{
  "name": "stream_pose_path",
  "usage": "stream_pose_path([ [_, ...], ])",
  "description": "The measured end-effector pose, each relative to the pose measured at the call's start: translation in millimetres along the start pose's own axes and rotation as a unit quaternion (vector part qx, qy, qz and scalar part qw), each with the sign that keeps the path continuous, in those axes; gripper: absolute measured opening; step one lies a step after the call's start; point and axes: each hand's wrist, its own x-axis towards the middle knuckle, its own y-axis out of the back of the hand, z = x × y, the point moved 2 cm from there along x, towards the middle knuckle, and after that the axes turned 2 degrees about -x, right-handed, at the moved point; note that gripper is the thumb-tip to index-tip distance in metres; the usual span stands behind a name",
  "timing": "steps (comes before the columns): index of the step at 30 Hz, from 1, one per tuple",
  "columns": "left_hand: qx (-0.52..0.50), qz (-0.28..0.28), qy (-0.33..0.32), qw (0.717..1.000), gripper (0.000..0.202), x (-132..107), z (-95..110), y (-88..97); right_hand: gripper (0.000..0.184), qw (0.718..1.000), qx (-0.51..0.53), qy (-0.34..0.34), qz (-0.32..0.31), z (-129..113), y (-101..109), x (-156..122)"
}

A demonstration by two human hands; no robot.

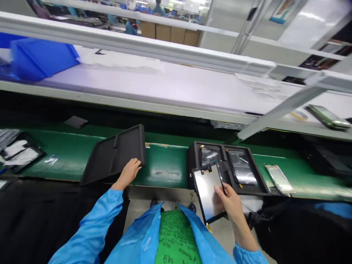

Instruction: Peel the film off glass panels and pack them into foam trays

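Note:
In my right hand (229, 203) is a flat display panel (208, 190) with a silvery back and black edges, pinched at its right side and tilted. It overlaps the front of a black foam tray (262, 183), whose two compartments hold more display panels (242, 167). My left hand (128, 174) grips the right edge of another black foam tray (110, 154), which is tilted up and shows no panels in it. The left fingertips curl over that tray's rim.
A green conveyor belt (165, 168) runs across in front of me. On it lie a loose panel (279, 178) at right and a black tray with white sheets (20, 152) at left. A white shelf (176, 82) with a slanting post (283, 106) and a blue bin (44, 58) stands beyond.

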Motion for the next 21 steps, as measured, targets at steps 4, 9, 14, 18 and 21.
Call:
stream_pose_path([
  [4,-0.042,0.094,-0.202,0.974,0.022,-15.6,148.0,29.6,0.059,0.989,0.102,0.01,0.102,14.7,83.1,15.3],
  [9,0.008,0.096,-0.39,0.916,0.015,-36.6,358.5,7.2,0.058,0.961,0.151,0.042,0.228,62.8,208.3,24.2],
  [14,0.041,0.01,-0.469,0.882,0.01,-0.7,533.6,-43.1,0.057,0.931,0.192,0.049,0.307,131.7,322.7,20.9],
  [18,0.027,-0.046,-0.402,0.914,0.013,47.0,625.1,-90.5,0.061,0.914,0.24,0.003,0.327,180.9,372.9,25.7],
  [21,-0.059,-0.015,-0.339,0.939,0.04,70.4,621.8,-105.1,0.064,0.921,0.251,-0.037,0.295,205.0,384.0,37.7],
])
